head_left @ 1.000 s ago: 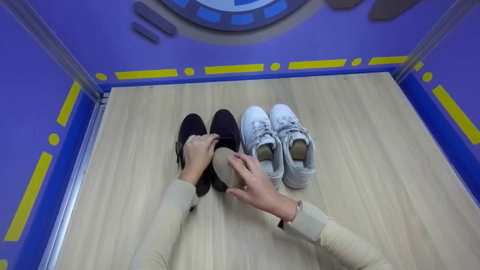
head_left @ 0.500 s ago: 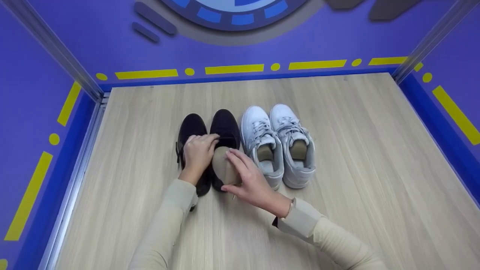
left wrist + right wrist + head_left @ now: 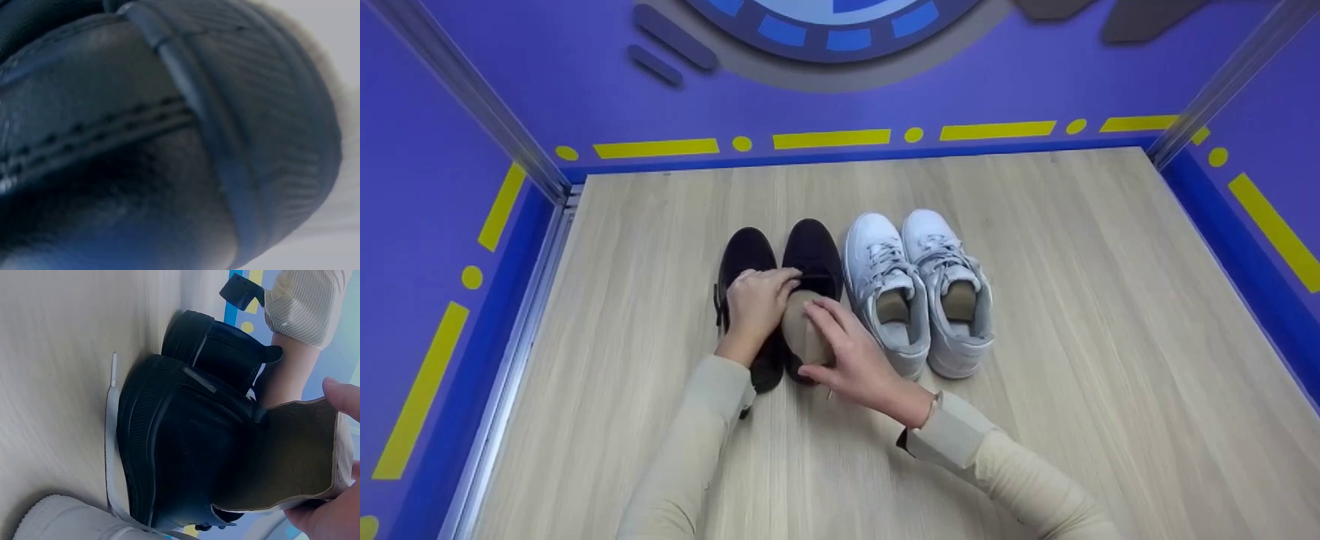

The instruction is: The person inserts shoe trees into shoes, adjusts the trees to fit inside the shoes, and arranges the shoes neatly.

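Note:
A pair of black shoes stands side by side in the head view. Over the left black shoe (image 3: 745, 251) lies my left hand (image 3: 757, 304), its curled fingertips gripping the opening edge of the right black shoe (image 3: 811, 244). My right hand (image 3: 855, 360) holds a beige-brown shoe insert (image 3: 802, 330) between thumb and fingers, with its front end at that shoe's opening. From the right wrist, the hollow insert (image 3: 298, 455) shows its open back, partly inside the black shoe (image 3: 185, 444). The left wrist view is filled by a black shoe's sole and stitching (image 3: 253, 112); no fingers show there.
Two white sneakers (image 3: 874, 240) stand right of the black pair, close by, with brown inserts (image 3: 892, 306) inside. A white lace (image 3: 112, 439) trails beside the black shoe. Blue-purple walls (image 3: 840, 112) border the wood-grain table (image 3: 1110, 337).
My right hand has shifted slightly left and forward with the insert, which sits a little further toward the shoe's toe. The left hand keeps its place.

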Tool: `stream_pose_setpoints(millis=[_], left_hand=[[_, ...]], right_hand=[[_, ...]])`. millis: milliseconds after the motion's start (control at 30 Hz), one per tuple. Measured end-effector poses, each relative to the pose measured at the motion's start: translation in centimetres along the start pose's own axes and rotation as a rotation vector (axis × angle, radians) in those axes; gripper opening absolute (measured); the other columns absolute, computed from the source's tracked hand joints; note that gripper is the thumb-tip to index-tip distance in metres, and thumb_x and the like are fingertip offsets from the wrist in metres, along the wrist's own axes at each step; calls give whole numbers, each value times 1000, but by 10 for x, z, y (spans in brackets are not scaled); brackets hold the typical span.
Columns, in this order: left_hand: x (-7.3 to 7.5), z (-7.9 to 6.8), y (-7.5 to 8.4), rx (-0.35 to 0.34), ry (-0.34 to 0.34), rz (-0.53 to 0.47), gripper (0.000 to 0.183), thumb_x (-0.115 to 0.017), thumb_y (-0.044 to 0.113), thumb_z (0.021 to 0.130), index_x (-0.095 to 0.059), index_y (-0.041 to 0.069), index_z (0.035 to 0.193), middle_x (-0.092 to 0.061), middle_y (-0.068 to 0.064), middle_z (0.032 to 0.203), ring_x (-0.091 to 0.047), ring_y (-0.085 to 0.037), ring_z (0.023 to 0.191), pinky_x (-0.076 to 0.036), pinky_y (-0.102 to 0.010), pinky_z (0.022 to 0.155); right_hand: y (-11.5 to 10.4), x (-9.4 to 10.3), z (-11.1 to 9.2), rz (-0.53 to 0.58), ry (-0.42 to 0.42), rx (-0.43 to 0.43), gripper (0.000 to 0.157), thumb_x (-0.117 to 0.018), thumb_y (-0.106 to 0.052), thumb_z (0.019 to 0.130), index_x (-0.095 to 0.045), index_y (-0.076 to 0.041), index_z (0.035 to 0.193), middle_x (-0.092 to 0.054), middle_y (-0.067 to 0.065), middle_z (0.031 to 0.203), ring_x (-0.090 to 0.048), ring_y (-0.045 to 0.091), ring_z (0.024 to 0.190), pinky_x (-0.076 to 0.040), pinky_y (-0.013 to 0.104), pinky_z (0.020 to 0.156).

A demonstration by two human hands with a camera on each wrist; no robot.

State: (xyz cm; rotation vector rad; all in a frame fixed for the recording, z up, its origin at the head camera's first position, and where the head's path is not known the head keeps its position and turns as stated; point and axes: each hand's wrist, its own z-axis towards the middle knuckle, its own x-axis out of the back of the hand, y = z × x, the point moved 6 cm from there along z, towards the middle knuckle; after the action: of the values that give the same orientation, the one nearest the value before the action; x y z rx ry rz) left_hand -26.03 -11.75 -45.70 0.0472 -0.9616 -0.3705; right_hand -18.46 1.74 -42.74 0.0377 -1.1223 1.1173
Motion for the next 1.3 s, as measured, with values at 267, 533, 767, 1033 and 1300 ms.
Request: stream_pose_setpoints(millis=[267,533,767,1033,1300], left_hand=[[0,0,-2,37,-42,-16,14,-63,28,77,-70,24,89,-70,7,88,-65,-22,70,-48,-34,62],[0,2,-4,64,-74,-64,15,-64,27,77,-71,25,89,-70,8,89,-66,-20,72,-49,-36,59],[-1,3,-5,55,-93,-91,15,-64,27,77,-71,25,91,-69,8,90,-66,-18,74,-49,-36,58],[0,3,-5,49,-80,-101,15,-64,27,77,-71,24,90,-70,7,89,-66,-18,73,-49,-36,58],[0,3,-6,62,-84,-108,15,-63,28,77,-71,25,90,-70,7,89,-66,-19,74,-49,-37,59]], right_hand=[[2,-3,9,-50,-40,-40,75,-75,-26,67,-41,-1,128,-45,17,126,-47,27,114,-40,37,94],[4,-8,15,-77,-73,-78,75,-74,-28,68,-40,-5,130,-43,16,127,-47,29,113,-40,40,93],[8,-12,13,-37,-110,-111,77,-69,-37,71,-35,-9,135,-43,17,128,-46,29,114,-39,42,93],[10,-14,9,-31,-99,-81,64,-57,-36,83,-33,-11,137,-42,17,130,-43,28,118,-37,43,95],[15,-18,8,73,-85,-133,63,-57,-30,84,-31,-2,135,-42,17,132,-40,30,122,-32,40,100]])
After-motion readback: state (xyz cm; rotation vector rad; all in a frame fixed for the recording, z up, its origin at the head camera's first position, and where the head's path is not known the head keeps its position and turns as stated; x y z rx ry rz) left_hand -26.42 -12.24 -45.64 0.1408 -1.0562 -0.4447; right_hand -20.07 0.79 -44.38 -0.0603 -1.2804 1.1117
